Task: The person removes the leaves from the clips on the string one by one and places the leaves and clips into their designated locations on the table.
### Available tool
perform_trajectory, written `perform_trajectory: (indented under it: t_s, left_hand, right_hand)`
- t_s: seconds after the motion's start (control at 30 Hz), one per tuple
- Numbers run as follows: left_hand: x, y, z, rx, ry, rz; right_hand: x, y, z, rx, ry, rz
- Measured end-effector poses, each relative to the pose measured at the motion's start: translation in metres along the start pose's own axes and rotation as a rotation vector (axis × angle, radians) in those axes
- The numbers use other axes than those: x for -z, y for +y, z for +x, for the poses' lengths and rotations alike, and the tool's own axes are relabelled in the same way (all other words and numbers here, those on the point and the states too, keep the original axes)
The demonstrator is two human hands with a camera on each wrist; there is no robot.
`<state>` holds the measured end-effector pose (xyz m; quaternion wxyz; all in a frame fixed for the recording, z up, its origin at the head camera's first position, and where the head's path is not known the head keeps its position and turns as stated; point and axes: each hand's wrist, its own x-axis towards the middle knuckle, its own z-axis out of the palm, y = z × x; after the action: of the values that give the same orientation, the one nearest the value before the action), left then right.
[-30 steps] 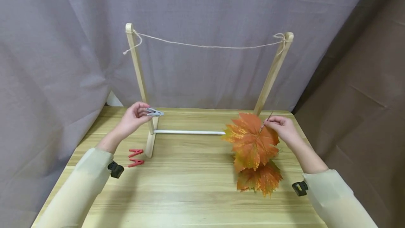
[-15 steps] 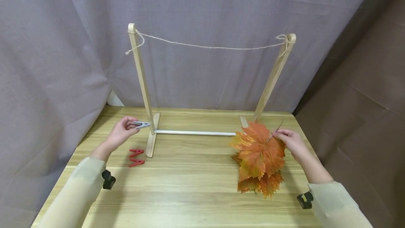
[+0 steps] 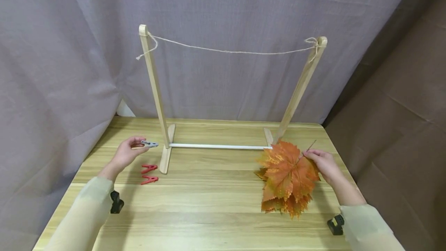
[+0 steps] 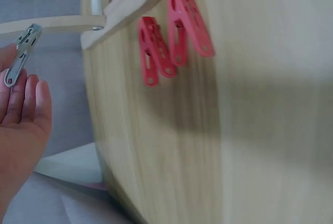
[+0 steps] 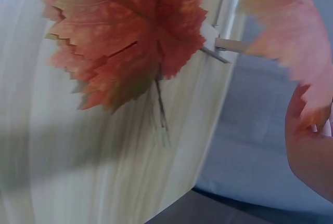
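My left hand (image 3: pixel 126 154) pinches a pale grey-blue clothespin (image 3: pixel 150 144) between thumb and fingers, above the table near the stand's left foot. In the left wrist view the clothespin (image 4: pixel 23 52) points up, its jaws closed. Two red clothespins (image 3: pixel 150 180) lie on the table below this hand. My right hand (image 3: pixel 324 162) pinches the thin stem of an orange artificial maple leaf (image 3: pixel 290 169) and holds it up. Beneath it more orange leaves (image 3: pixel 287 204) lie on the table; in the right wrist view these leaves (image 5: pixel 130 31) overlap in a pile with stems sticking out.
A wooden stand with a left post (image 3: pixel 153 84) and a right post (image 3: pixel 301 84) stands at the back of the table. Twine (image 3: pixel 226 52) sags between the post tops. A white rod (image 3: pixel 216 146) joins the feet low down. Grey curtain (image 3: pixel 223 11) hangs behind.
My left hand has moved down and left with the grey-blue clothespin. My right hand has lowered and shifted right with the leaf, which now covers more of the pile.
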<state>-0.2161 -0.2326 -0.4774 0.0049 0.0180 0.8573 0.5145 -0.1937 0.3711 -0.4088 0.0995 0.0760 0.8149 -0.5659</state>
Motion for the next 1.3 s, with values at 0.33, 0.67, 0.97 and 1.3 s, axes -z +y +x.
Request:
perform_trajectory:
  t_s: [0.33, 0.67, 0.97, 1.3]
  left_hand:
    - [0.003, -0.020, 0.000, 0.106, 0.020, -0.029]
    - [0.001, -0.038, 0.001, 0.160, 0.037, -0.041]
    - [-0.005, -0.053, 0.000, 0.228, 0.037, -0.004]
    - [-0.011, -0.066, -0.003, 0.281, 0.016, 0.042]
  right_hand:
    - [-0.003, 0.020, 0.003, -0.038, 0.037, -0.108]
    - [-0.010, 0.042, 0.008, -0.070, 0.098, -0.292]
    - [-0.010, 0.054, 0.013, -0.113, 0.099, -0.325]
    - [-0.009, 0.067, 0.013, -0.139, 0.100, -0.321]
